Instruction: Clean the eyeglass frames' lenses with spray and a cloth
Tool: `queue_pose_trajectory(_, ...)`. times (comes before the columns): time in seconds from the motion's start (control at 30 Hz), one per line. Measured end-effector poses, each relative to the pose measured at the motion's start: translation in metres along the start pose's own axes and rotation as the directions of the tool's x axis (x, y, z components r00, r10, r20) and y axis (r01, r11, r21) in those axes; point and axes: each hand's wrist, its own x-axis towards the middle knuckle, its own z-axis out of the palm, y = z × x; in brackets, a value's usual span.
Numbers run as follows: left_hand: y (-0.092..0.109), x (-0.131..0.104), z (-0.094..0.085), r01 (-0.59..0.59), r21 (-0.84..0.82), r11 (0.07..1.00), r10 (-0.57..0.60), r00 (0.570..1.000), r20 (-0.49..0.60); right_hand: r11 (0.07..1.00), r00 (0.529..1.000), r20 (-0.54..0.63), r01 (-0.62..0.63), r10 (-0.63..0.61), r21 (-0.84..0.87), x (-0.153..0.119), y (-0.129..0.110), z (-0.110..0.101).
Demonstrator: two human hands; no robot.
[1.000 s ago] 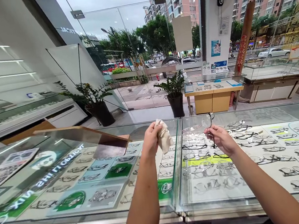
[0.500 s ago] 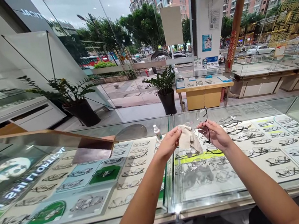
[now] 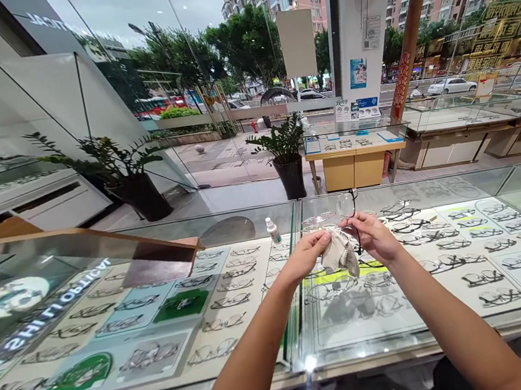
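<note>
Above a glass display counter (image 3: 402,323), my left hand (image 3: 306,256) pinches a beige cleaning cloth (image 3: 340,253). My right hand (image 3: 374,237) grips a pair of thin-framed glasses (image 3: 347,208), one clear lens sticking up above my fingers. The cloth hangs between both hands and touches the glasses' lower part. A small white spray bottle (image 3: 272,230) stands on the glass just left of my hands.
Under the glass lie rows of several eyeglass frames (image 3: 483,249). A tilted mirror panel (image 3: 105,254) rests on the counter at left. Potted plants (image 3: 285,160) stand on the floor beyond, with another display counter (image 3: 355,150) and shop windows behind.
My left hand has carried the cloth rightward from in front of me to the glasses. Both hands now meet, and the camera view has shifted slightly left and down.
</note>
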Motion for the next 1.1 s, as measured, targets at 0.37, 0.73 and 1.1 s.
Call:
queue_pose_trajectory(0.37, -0.007, 0.003, 0.017, 0.040, -0.245, 0.969, -0.059, 0.996, -0.070, 0.998, 1.000, -0.003, 0.001, -0.002, -0.062, -0.001, 0.009, 0.008)
queue_pose_trajectory(0.73, -0.007, -0.001, 0.028, 0.077, -0.395, 0.916, -0.115, 0.991, -0.072, 0.998, 0.999, -0.047, -0.009, 0.012, 0.057, -0.002, 0.019, 0.013)
queue_pose_trajectory(1.1, -0.005, -0.006, 0.038, 0.061, -0.368, 0.928, -0.093, 0.993, -0.069, 0.998, 1.000, -0.031, -0.002, 0.003, 0.057, -0.007, 0.016, 0.018)
